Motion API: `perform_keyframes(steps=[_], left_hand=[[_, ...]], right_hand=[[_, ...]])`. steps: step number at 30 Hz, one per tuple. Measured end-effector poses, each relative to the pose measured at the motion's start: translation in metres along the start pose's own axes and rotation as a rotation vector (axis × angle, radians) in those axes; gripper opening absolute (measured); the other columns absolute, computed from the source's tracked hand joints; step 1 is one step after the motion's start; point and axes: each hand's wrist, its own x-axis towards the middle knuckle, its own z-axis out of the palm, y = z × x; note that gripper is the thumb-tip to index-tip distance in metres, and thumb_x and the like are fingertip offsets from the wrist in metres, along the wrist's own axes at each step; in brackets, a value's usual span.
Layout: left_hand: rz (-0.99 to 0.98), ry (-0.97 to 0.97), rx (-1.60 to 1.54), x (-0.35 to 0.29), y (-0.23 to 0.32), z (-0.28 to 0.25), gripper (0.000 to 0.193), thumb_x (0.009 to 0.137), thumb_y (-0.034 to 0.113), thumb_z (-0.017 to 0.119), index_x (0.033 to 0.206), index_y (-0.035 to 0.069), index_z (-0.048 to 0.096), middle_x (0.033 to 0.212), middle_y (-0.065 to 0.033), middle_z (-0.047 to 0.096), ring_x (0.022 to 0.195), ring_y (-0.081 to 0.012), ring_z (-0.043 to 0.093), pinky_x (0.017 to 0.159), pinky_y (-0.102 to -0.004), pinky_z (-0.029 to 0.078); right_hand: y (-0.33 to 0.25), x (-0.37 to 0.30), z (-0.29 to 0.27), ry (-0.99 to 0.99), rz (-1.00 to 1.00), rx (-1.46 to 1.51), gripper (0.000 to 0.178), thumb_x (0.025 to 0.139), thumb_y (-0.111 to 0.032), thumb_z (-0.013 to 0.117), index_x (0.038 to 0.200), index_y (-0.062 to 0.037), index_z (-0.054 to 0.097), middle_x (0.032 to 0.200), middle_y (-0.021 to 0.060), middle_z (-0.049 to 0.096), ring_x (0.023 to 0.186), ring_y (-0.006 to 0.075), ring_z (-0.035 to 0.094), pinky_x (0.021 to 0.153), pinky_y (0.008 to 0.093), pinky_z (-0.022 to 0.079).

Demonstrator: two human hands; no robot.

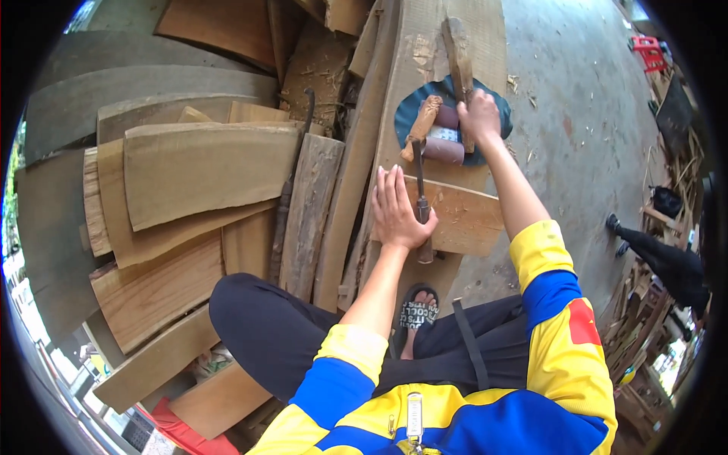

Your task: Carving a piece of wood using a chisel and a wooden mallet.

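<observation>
My left hand (400,210) lies with its fingers stretched out on a flat wooden board (466,220). Its thumb is beside a chisel-like tool (422,206) with a metal shank and a wooden handle; I cannot tell whether they touch. Farther off, my right hand (482,116) is closed around a rough wooden club (457,53). That club lies over a dark teal round piece (407,114). On this piece rest brownish-purple rolls (444,151), a small bluish-white item (443,134) between them, and a carved wooden piece (425,121).
A long plank bench (485,38) runs away from me. Several stacked boards (212,174) crowd the left, with a dark metal bar (282,216) leaning among them. Concrete floor (576,114) lies to the right, with a red stool (648,53) and scrap wood. Another person's dark-clothed leg (663,254) shows there.
</observation>
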Motion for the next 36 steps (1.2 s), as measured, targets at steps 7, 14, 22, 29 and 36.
perform_keyframes(steps=[7, 14, 22, 29, 36], left_hand=[[0.019, -0.001, 0.024, 0.001, 0.005, 0.008, 0.100, 0.062, 0.035, 0.068, 0.146, -0.002, 0.026, 0.147, -0.0188, 0.031, 0.143, -0.0361, 0.020, 0.112, -0.0497, 0.023], [0.033, 0.019, 0.020, 0.000, 0.007, 0.011, 0.100, 0.062, 0.037, 0.069, 0.145, -0.001, 0.028, 0.147, -0.0163, 0.032, 0.144, -0.0337, 0.020, 0.113, -0.0478, 0.022], [0.043, 0.031, 0.039, -0.003, 0.003, 0.008, 0.101, 0.063, 0.038, 0.069, 0.145, 0.000, 0.026, 0.149, -0.0172, 0.030, 0.144, -0.0330, 0.019, 0.116, -0.0518, 0.017], [0.090, 0.091, 0.063, -0.008, 0.010, 0.004, 0.103, 0.064, 0.040, 0.076, 0.147, 0.006, 0.025, 0.144, -0.0188, 0.029, 0.138, -0.0387, 0.024, 0.112, -0.0555, 0.019], [-0.112, -0.161, 0.035, -0.055, 0.021, -0.011, 0.049, 0.084, 0.027, 0.065, 0.121, 0.008, 0.039, 0.098, -0.0203, 0.065, 0.087, -0.0389, 0.064, 0.079, -0.0512, 0.045]], right_hand=[[-0.060, -0.021, 0.025, -0.421, 0.156, 0.135, 0.066, 0.075, -0.053, 0.068, 0.117, -0.0020, 0.064, 0.123, 0.0223, 0.061, 0.114, 0.0361, 0.060, 0.097, 0.0416, 0.049], [-0.029, -0.021, 0.002, -0.027, 0.152, 0.577, 0.059, 0.071, -0.051, 0.076, 0.095, 0.0028, 0.070, 0.096, 0.0220, 0.070, 0.093, 0.0331, 0.069, 0.083, 0.0380, 0.054], [0.056, -0.129, -0.040, 0.014, 0.478, 1.070, 0.045, 0.080, -0.038, 0.077, 0.087, 0.0048, 0.066, 0.074, 0.0098, 0.068, 0.054, 0.0122, 0.062, 0.049, 0.0240, 0.050], [0.039, -0.227, 0.001, -0.118, 0.735, 1.729, 0.044, 0.085, -0.024, 0.074, 0.110, 0.0072, 0.055, 0.101, 0.0176, 0.065, 0.080, 0.0270, 0.069, 0.068, 0.0336, 0.061], [0.032, -0.243, -0.003, -0.350, 0.773, 1.463, 0.054, 0.083, -0.040, 0.074, 0.104, 0.0077, 0.060, 0.087, 0.0219, 0.069, 0.071, 0.0252, 0.071, 0.058, 0.0285, 0.059]])
